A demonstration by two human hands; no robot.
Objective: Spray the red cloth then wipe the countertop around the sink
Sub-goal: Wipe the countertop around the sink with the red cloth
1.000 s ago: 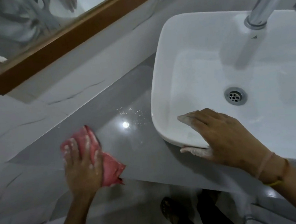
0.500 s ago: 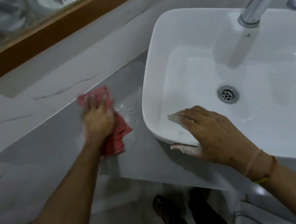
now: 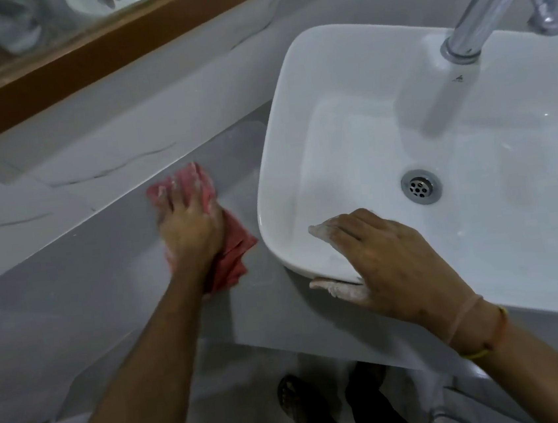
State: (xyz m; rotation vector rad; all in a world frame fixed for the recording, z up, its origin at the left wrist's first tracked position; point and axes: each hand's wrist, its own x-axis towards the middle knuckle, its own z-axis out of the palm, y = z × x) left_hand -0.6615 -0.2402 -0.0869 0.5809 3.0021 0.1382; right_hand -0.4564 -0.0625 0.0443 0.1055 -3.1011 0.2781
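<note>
My left hand (image 3: pixel 189 227) presses the crumpled red cloth (image 3: pixel 232 254) flat on the grey countertop (image 3: pixel 99 288), just left of the white vessel sink (image 3: pixel 290 72). The cloth shows beyond my fingertips and under my palm toward the sink. My right hand (image 3: pixel 390 265) grips the sink's near left corner, fingers over the rim and thumb under it. Both hands carry white residue. No spray bottle is in view.
A chrome faucet (image 3: pixel 483 7) rises at the sink's back right, with the drain (image 3: pixel 421 186) below it. A wood-framed mirror (image 3: pixel 82 59) runs along the marbled wall behind. The counter's front edge is near me, with my feet (image 3: pixel 305 405) on the floor below.
My left hand swept the cloth from the counter's near left toward the back wall and sink, then held beside the sink. My right hand stayed on the sink rim.
</note>
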